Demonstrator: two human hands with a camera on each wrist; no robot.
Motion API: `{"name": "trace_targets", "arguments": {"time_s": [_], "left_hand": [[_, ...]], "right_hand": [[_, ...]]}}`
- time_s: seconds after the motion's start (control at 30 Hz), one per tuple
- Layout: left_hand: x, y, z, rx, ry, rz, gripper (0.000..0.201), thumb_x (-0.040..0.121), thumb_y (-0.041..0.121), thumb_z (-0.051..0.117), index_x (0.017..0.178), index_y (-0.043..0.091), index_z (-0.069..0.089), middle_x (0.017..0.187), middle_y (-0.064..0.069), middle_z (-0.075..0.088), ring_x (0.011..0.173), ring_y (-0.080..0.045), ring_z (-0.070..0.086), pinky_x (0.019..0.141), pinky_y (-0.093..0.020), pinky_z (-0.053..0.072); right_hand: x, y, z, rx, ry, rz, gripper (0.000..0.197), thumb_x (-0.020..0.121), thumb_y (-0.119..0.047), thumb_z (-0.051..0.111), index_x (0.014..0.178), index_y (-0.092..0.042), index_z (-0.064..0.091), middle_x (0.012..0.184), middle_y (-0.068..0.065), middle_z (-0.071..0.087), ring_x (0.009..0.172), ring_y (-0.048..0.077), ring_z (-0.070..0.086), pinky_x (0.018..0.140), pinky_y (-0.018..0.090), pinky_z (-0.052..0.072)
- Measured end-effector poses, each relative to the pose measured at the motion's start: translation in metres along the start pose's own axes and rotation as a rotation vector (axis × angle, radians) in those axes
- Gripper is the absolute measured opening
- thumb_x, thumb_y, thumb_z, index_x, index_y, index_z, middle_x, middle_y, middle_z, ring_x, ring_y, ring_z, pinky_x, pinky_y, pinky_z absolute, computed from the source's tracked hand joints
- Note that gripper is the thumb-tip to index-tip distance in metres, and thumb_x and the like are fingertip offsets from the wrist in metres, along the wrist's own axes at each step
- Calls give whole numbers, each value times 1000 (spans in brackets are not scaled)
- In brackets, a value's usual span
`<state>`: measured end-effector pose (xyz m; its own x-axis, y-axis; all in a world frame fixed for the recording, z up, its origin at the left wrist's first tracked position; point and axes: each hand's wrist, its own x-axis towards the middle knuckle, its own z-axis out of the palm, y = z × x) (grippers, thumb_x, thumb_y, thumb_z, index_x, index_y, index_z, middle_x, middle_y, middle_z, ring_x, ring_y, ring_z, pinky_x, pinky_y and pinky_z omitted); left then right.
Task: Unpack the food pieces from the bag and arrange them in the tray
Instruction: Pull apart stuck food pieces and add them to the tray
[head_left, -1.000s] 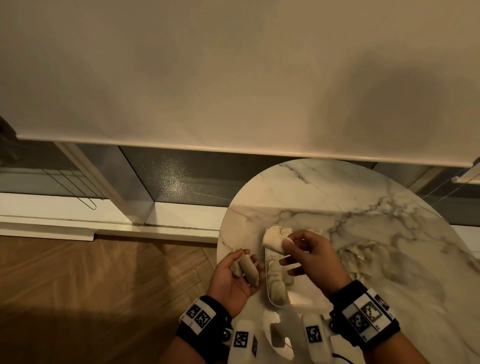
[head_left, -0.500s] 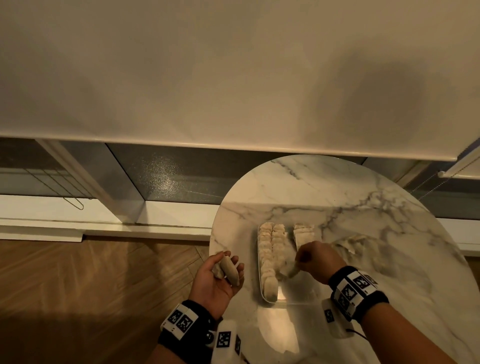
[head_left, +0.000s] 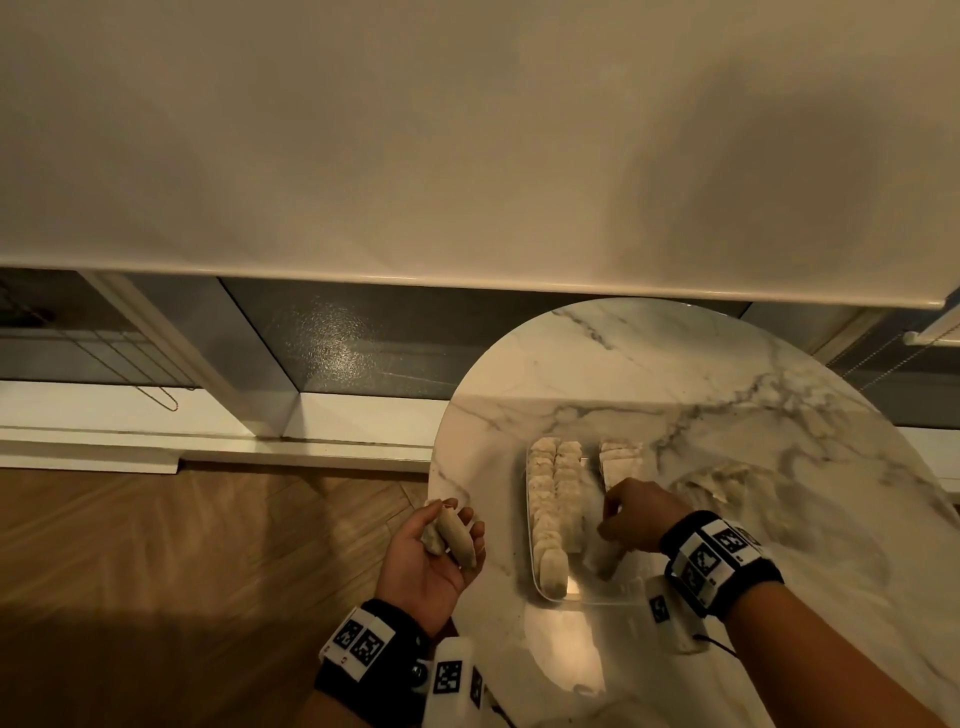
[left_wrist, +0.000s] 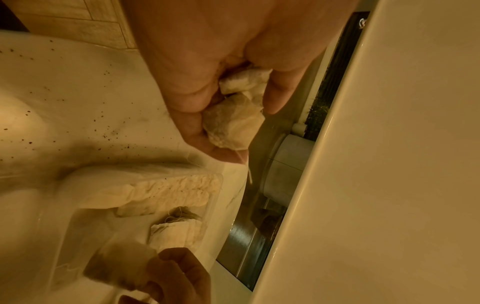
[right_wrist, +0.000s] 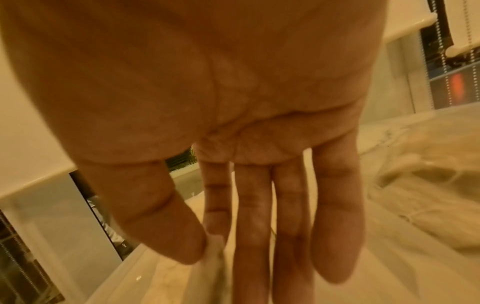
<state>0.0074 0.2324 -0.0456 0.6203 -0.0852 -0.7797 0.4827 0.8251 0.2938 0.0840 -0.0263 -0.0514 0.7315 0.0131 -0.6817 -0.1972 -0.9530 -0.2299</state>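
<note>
A clear tray (head_left: 597, 600) lies on the marble table (head_left: 727, 389). It holds two long rows of pale food pieces (head_left: 550, 493) and a short row (head_left: 621, 460) at its far right. My left hand (head_left: 441, 540) hovers off the table's left edge, palm up, fingers curled round two pieces (left_wrist: 233, 121). My right hand (head_left: 628, 519) is low over the tray's near right part. Its thumb and forefinger pinch one piece (right_wrist: 214, 253), which hangs down into the tray; the other fingers are straight. The crumpled clear bag (head_left: 717, 480) lies right of the tray.
The round table's left edge (head_left: 436, 493) runs just left of the tray, with wooden floor (head_left: 208, 571) below it. A white roller blind (head_left: 467, 156) and a window sill (head_left: 208, 441) stand behind. Dark crumbs dot the marble near the tray.
My right hand has come down from above the tray, with its piece, to the tray's near right part. The left hand has kept its two pieces and shifted slightly left.
</note>
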Motion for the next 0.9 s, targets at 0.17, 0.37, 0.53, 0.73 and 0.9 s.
{"name": "trace_targets", "arguments": {"time_s": [0.17,0.37,0.53,0.73,0.9], "left_hand": [[-1,1,1,4,9,-18,20,94,26,53,87,12,64,77,-8,70,79,-23,62,75,-34,48],[-5,4,5,-7,-9,-3,18,74,25,62,85,12,64,75,-8,68,78,-23,61,76,-34,46],[-6,7,2,-23,8,6,16,91,25,55,88,11,62,76,-9,69,80,-23,61,76,-34,46],[-1,7,0,-18,18,-5,20,95,27,54,89,11,63,79,-9,70,81,-24,62,75,-34,49],[1,7,0,-21,28,-11,19,96,28,54,93,11,63,80,-10,70,82,-24,63,75,-36,50]], "right_hand": [[13,-8,15,-118,-162,-27,17,88,-21,64,104,-16,68,93,4,68,70,18,67,54,23,54],[33,-9,25,-37,-20,-109,7,93,-22,61,98,-23,66,90,-3,59,81,15,60,55,14,43],[41,-9,30,94,25,-104,8,92,-16,63,93,-24,68,92,0,65,76,17,66,61,23,57],[43,-6,34,172,87,-133,7,90,-16,68,94,-22,68,88,3,69,74,20,70,67,30,61],[41,5,35,234,157,-32,25,78,-25,82,97,-20,65,93,1,66,80,17,66,78,33,59]]}}
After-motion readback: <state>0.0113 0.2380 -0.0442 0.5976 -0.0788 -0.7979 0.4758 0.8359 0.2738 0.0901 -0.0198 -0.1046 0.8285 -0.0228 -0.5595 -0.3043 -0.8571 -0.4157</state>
